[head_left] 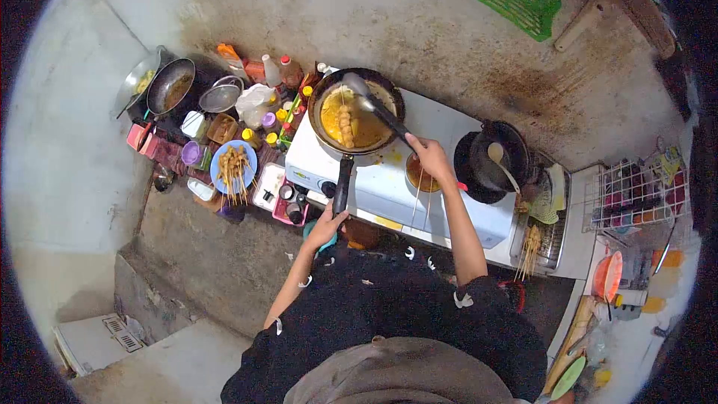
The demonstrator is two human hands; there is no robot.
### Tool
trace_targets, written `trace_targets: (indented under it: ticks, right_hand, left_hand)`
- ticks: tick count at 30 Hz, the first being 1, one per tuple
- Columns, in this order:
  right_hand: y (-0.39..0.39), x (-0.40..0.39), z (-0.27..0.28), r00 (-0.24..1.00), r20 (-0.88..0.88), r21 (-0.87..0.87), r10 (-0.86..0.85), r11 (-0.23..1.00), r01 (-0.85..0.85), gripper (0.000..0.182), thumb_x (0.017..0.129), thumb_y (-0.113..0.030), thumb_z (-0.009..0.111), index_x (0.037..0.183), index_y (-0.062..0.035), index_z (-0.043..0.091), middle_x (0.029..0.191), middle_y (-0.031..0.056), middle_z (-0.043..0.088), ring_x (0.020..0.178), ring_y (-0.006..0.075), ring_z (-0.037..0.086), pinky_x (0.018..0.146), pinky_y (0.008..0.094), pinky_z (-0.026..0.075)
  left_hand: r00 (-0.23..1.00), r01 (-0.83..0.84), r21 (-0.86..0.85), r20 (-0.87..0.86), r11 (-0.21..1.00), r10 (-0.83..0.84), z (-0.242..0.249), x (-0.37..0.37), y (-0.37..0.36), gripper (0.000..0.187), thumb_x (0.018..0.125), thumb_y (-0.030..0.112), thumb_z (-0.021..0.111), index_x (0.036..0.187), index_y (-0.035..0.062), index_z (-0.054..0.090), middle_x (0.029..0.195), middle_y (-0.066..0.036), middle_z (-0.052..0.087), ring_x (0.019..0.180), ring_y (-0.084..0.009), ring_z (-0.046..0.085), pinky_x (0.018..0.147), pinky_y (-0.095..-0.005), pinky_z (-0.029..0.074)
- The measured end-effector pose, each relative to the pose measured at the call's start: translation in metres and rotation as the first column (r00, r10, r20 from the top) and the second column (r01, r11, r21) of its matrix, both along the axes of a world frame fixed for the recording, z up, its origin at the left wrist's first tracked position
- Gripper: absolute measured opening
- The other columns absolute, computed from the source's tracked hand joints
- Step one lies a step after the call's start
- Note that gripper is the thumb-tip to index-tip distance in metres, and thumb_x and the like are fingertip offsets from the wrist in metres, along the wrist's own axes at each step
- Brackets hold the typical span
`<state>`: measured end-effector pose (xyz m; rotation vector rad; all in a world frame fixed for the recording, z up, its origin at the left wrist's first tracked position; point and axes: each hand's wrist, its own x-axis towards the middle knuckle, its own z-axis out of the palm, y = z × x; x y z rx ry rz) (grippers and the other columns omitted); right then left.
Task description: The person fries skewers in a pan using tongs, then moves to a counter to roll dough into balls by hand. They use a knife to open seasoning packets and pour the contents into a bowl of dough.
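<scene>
My left hand (326, 226) is wrapped round the black handle of a frying pan (317, 135), which sits on the left side of a white gas stove (404, 179). In the pan a skewer of round balls (345, 126) lies on yellow egg in oil. My right hand (430, 157) grips the dark handle of a spatula (385, 116), its grey head over the upper part of the pan. Just below that hand stands a small bowl of brown sauce (422, 176) with thin sticks poking out of it.
On the stove's right side is a black wok (479, 172) with a ladle (502, 161). To the left, a blue plate (216, 164) holds several skewers among bottles and tubs. More skewers (529, 251) lie on a rack at right, near a white wire basket (636, 196).
</scene>
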<state>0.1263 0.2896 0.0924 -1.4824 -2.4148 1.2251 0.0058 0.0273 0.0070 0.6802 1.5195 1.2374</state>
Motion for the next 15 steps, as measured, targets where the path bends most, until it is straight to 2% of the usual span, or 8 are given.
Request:
trace_targets:
  ticks: [2, 6, 8, 9, 11, 15]
  right_hand:
    - [-0.007, 0.004, 0.007, 0.998, -0.057, 0.199, -0.038, 0.979, 0.048, 0.060, 0.074, -0.059, 0.044, 0.090, -0.0034, 0.062, 0.078, 0.0205, 0.060, 0.079, 0.0342, 0.058, 0.074, 0.0388, 0.042]
    - [-0.002, 0.015, 0.012, 0.999, 0.026, 0.065, 0.032, 0.997, -0.033, 0.060, 0.074, -0.059, 0.044, 0.088, -0.0029, 0.062, 0.078, 0.0201, 0.060, 0.079, 0.0339, 0.058, 0.073, 0.0384, 0.043]
    - [0.000, 0.021, 0.006, 0.997, -0.078, -0.026, -0.021, 0.999, 0.019, 0.060, 0.074, -0.058, 0.044, 0.086, -0.0029, 0.063, 0.076, 0.0190, 0.060, 0.078, 0.0323, 0.059, 0.073, 0.0375, 0.043]
    - [-0.002, 0.022, 0.010, 0.997, -0.078, -0.027, -0.023, 0.999, 0.021, 0.060, 0.074, -0.058, 0.044, 0.086, -0.0029, 0.063, 0.076, 0.0190, 0.060, 0.078, 0.0323, 0.059, 0.073, 0.0375, 0.043]
    - [-0.006, 0.027, 0.020, 1.000, 0.004, 0.196, 0.030, 0.980, -0.030, 0.058, 0.074, -0.058, 0.044, 0.085, -0.0037, 0.063, 0.074, 0.0172, 0.061, 0.077, 0.0303, 0.059, 0.072, 0.0360, 0.043]
    - [-0.004, 0.029, 0.013, 0.998, -0.007, 0.104, 0.069, 0.992, -0.068, 0.057, 0.074, -0.058, 0.045, 0.087, -0.0049, 0.063, 0.074, 0.0166, 0.061, 0.076, 0.0289, 0.060, 0.071, 0.0349, 0.043]
  left_hand:
    - [1.000, 0.009, 0.007, 0.007, 1.000, -0.009, 0.002, -0.001, 0.000, 0.042, 0.085, 0.017, 0.048, 0.119, 0.0035, 0.027, 0.078, -0.005, 0.049, 0.060, -0.0105, 0.047, 0.054, -0.0236, 0.041]
    - [1.000, 0.005, 0.027, 0.006, 1.000, -0.005, -0.002, -0.001, 0.001, 0.041, 0.085, 0.018, 0.048, 0.119, 0.0034, 0.028, 0.078, -0.005, 0.049, 0.059, -0.0106, 0.047, 0.054, -0.0238, 0.041]
    - [1.000, -0.005, 0.044, -0.008, 0.999, 0.005, -0.001, 0.000, 0.000, 0.043, 0.085, 0.018, 0.048, 0.119, 0.0026, 0.027, 0.078, -0.005, 0.049, 0.060, -0.0107, 0.047, 0.054, -0.0239, 0.041]
    - [1.000, -0.004, 0.043, -0.008, 0.999, 0.004, 0.000, 0.000, 0.000, 0.043, 0.085, 0.018, 0.048, 0.119, 0.0026, 0.027, 0.078, -0.005, 0.049, 0.060, -0.0107, 0.047, 0.054, -0.0239, 0.041]
    - [1.000, 0.008, -0.002, -0.012, 1.000, -0.008, 0.004, 0.000, 0.001, 0.043, 0.085, 0.017, 0.048, 0.120, 0.0018, 0.027, 0.078, -0.005, 0.050, 0.059, -0.0108, 0.047, 0.054, -0.0240, 0.041]
    - [1.000, 0.003, 0.022, -0.009, 1.000, -0.003, -0.010, -0.001, 0.000, 0.043, 0.085, 0.017, 0.048, 0.119, 0.0015, 0.027, 0.078, -0.005, 0.050, 0.058, -0.0109, 0.047, 0.054, -0.0240, 0.040]
